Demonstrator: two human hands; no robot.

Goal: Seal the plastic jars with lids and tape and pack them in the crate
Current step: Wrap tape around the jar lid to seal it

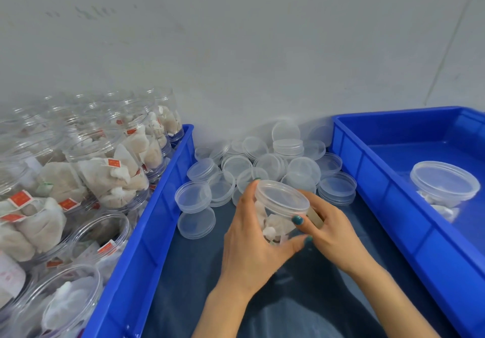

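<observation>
A clear plastic jar (275,226) filled with white tea bags sits between both hands at the centre, a clear lid (282,197) on top of it. My left hand (252,238) wraps round the jar's left side. My right hand (330,232) grips its right side and has a strip of tan tape (315,217) under its fingers. A pile of loose clear lids (262,167) lies just behind the jar. The blue crate (393,206) on the right holds one lidded jar (443,188).
A second blue crate (147,245) on the left is packed with several open jars of tea bags (105,169). A grey wall rises behind everything. My lap in dark blue fabric (288,298) lies under the hands, between the crates.
</observation>
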